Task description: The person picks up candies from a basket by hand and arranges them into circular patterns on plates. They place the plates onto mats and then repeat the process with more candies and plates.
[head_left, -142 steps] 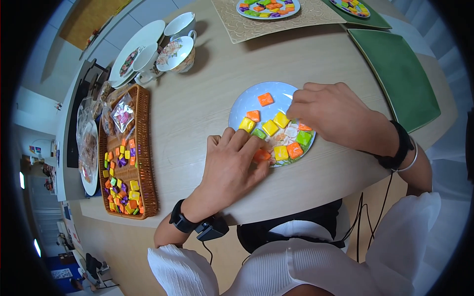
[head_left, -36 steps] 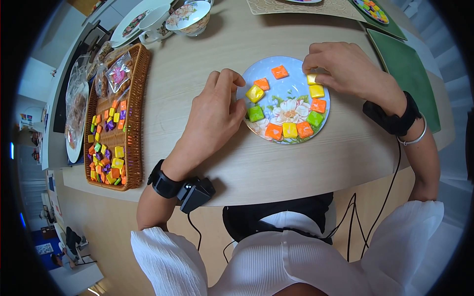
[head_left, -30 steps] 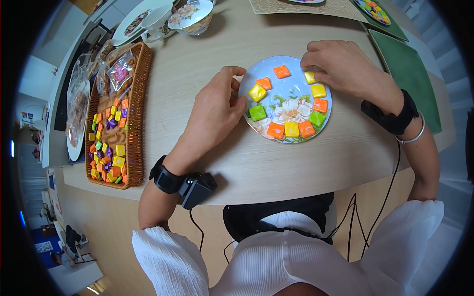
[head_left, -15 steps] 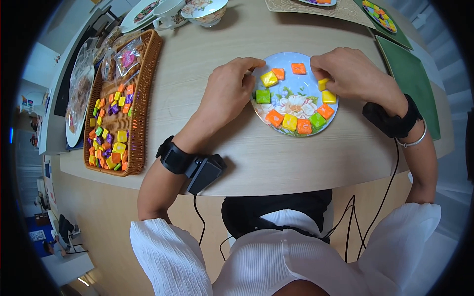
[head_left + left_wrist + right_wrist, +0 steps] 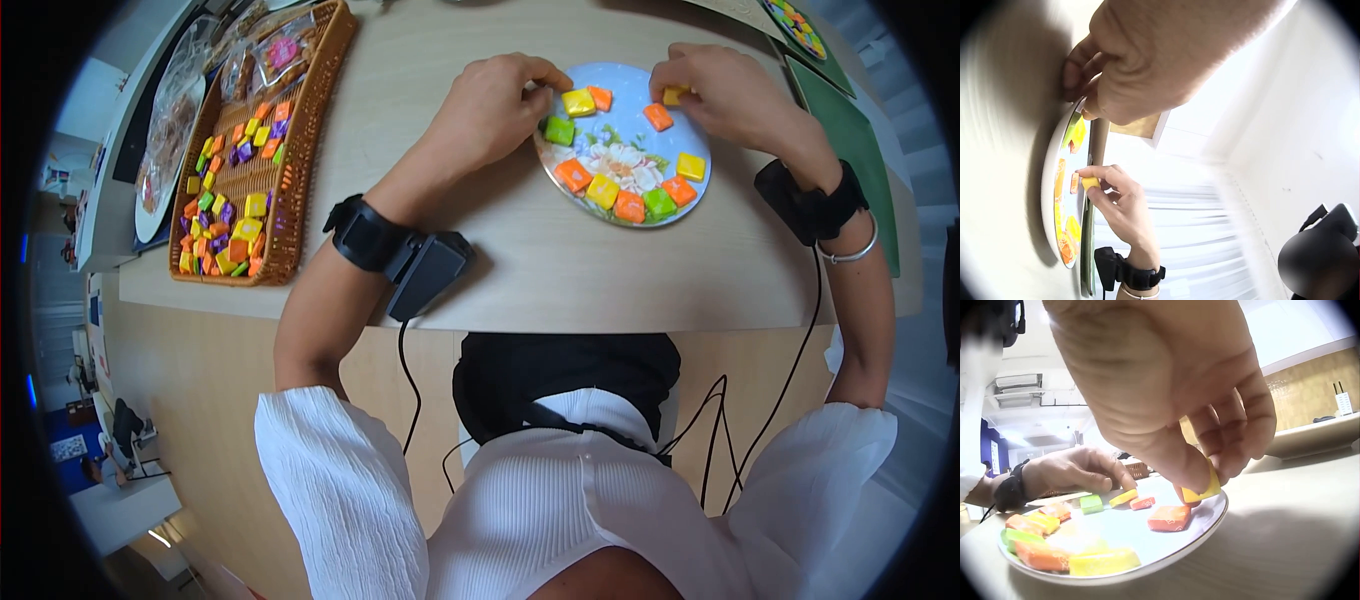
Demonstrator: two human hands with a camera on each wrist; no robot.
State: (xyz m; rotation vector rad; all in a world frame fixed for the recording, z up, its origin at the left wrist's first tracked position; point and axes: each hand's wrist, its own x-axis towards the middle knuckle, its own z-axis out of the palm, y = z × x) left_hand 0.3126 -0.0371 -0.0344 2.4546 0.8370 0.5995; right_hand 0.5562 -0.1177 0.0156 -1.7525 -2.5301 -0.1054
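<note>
**Lifting one yellow candy off the plate's far edge**

My right hand (image 5: 725,95) is now pinching a yellow candy (image 5: 676,95) between thumb and fingertips and holding it just above the far rim of the flowered plate (image 5: 625,215). A second ago that piece was lying flat beside the other yellow one on the right side; now only one yellow square (image 5: 690,166) is resting there, so I am taking it that I am reworking the ring of sweets rather than adding to it. The right wrist view is showing the candy (image 5: 1202,487) clear of the plate, with an orange piece (image 5: 1169,517) lying just below it.

My left hand (image 5: 495,105) is curling its fingertips onto the plate's left rim, steadying it, right beside the green candy (image 5: 559,130). It has been staying at that edge through the last moments.

The plate is holding its pieces in a loose ring around the painted flower: yellow and orange at the top left, green below them, then orange, yellow, orange and green along the near edge, orange and yellow on the right, and one orange near my right hand.

The wicker basket (image 5: 300,180) is sitting well apart on the tabletop (image 5: 560,280), filled with loose candies in yellow, orange, green and purple.
</note>
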